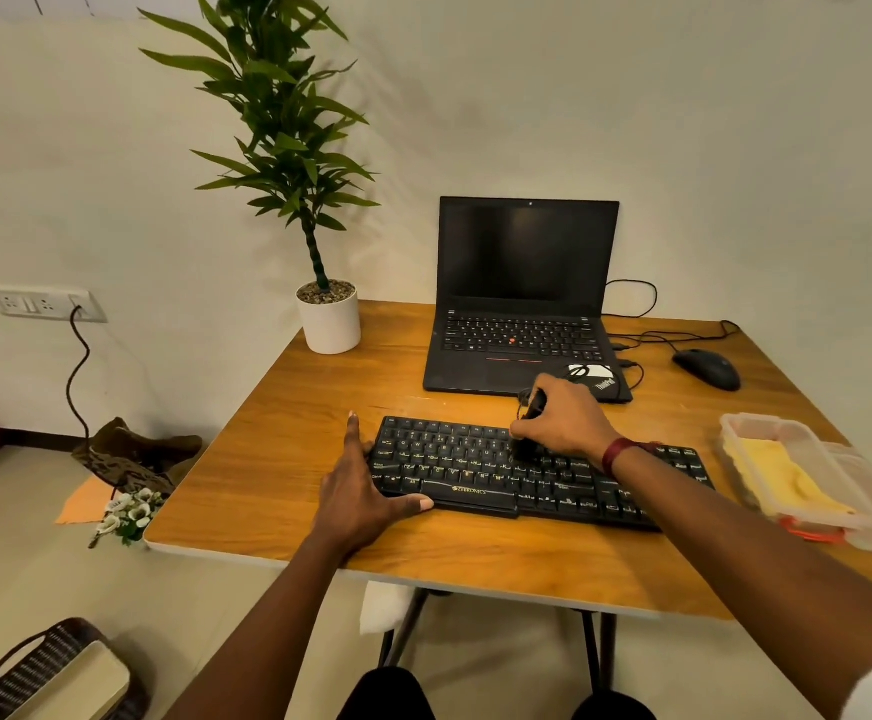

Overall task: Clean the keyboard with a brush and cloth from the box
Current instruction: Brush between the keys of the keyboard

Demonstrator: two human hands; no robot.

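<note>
keyboard [475,470] recorded black, legends pale yellow | brush [533,401] black | surface [293,459] orange-brown, wood grain noted | 3 o'clock: box [735,423] translucent, cloth [782,470] yellow | 12 o'clock: laptop [522,262] black, red dot [512,340] seen among keys | 11 o'clock: pot [331,327] white, leaves [278,163] green

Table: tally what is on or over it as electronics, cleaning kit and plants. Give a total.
Electronics: 3 (laptop, keyboard, mouse)
Cleaning kit: 3 (brush in the right hand, cloth, box)
Plants: 1 (potted plant)
Total: 7
</note>
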